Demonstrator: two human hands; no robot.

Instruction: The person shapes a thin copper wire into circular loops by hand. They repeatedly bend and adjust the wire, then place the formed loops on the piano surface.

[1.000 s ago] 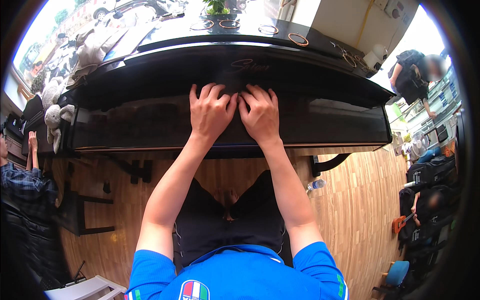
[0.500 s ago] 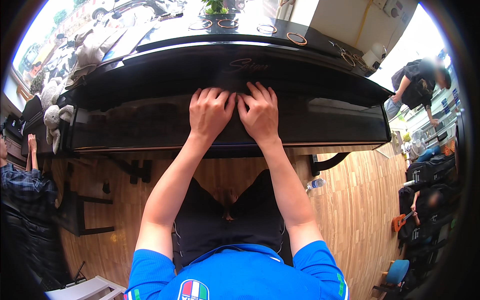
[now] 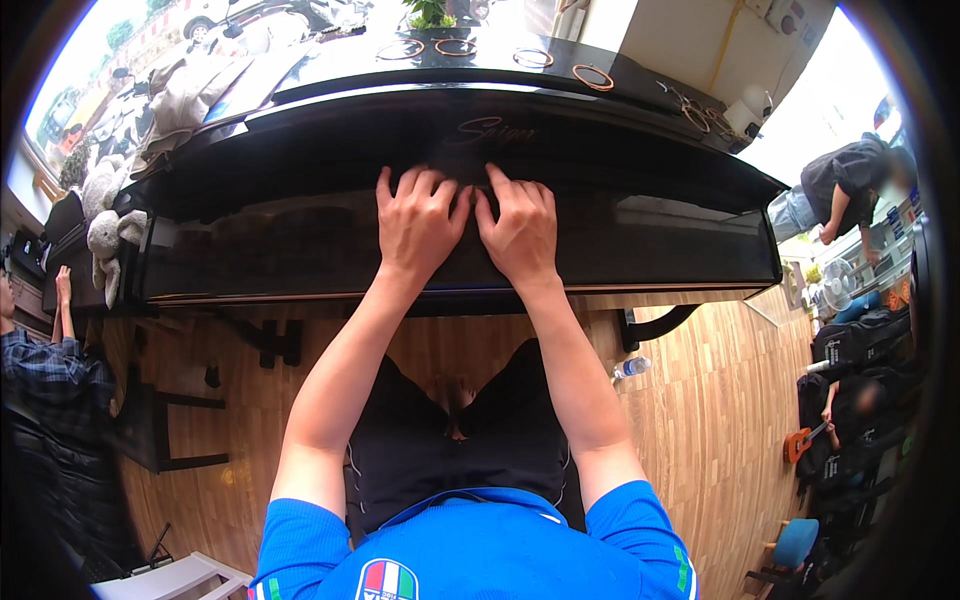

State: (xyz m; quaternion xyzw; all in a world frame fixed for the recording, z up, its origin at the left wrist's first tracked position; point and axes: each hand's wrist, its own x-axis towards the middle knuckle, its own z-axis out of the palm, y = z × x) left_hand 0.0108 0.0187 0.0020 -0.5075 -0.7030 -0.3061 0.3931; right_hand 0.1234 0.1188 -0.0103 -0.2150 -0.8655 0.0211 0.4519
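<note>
A glossy black upright piano (image 3: 280, 245) spans the view in front of me, its keyboard lid down and no keys visible. My left hand (image 3: 420, 222) rests palm down on the dark lid, fingers apart and arched, holding nothing. Close beside it, my right hand (image 3: 519, 225) lies in the same pose, its index finger stretched forward and the other fingers bent. The two thumbs nearly meet. Some fingertips are blurred against the black surface, so their exact contact cannot be told.
Several copper-coloured rings (image 3: 598, 89) lie on the piano top, near a green plant (image 3: 430, 12). A grey plush toy (image 3: 104, 235) sits at the left end. A plastic bottle (image 3: 632, 368) is on the wooden floor (image 3: 700, 430). Other people are at both sides.
The right index finger has extended forward while its neighbouring fingers dipped. The left little finger has lifted outward. Both wrists stay in place. The standing person at right has shifted and turned.
</note>
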